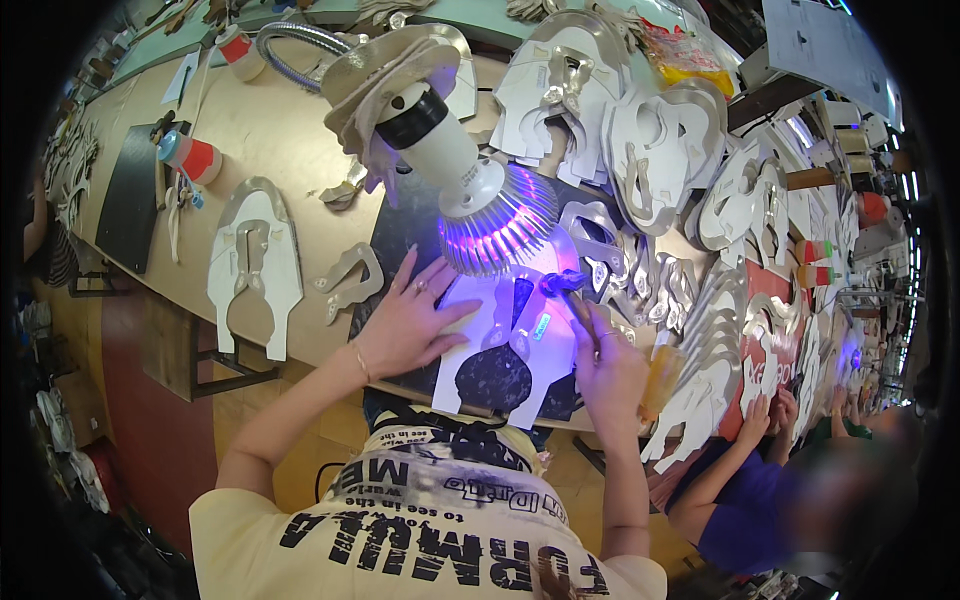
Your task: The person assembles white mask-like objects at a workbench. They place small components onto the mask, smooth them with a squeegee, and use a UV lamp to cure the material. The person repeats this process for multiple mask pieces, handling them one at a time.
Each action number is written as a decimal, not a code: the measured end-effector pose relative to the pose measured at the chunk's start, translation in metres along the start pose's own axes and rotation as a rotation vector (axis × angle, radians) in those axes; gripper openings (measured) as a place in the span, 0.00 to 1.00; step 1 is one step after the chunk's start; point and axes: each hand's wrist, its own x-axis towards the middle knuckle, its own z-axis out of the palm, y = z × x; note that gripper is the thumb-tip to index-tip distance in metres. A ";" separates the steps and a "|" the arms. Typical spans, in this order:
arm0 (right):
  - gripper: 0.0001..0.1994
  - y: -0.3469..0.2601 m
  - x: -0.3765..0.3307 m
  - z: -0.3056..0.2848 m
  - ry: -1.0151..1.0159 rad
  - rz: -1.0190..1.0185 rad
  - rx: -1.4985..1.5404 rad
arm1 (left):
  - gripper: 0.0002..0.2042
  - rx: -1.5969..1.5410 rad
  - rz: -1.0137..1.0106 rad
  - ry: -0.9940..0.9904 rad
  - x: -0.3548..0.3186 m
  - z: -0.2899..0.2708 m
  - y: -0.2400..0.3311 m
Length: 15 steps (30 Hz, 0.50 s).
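Note:
A flat white U-shaped shoe upper piece (pixel 548 375) lies on a dark speckled slab (pixel 395 235), lit violet by a finned lamp (pixel 500 215) above it. My left hand (pixel 415 315) rests at the piece's left edge with fingers stretched and spread, a ring on one finger. My right hand (pixel 612 372) is closed round the handle of a hammer (pixel 566 284). The hammer's head is over the upper piece's right side, beside a strip of grey trim; I cannot tell whether it touches. The lamp hides the upper piece's far end.
Stacks of white upper pieces (pixel 655 150) stand at the back right. Loose silvery trims (pixel 650 285) lie right of the slab. Another upper (pixel 285 265) lies left, with a red-and-white bottle (pixel 190 157) beyond it. A yellowish container (pixel 660 380) stands near my right hand. A co-worker (pixel 740 500) works at right.

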 end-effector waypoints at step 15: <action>0.21 -0.006 -0.024 0.011 -0.077 -0.295 -0.092 | 0.25 0.013 -0.040 -0.002 -0.046 0.029 0.033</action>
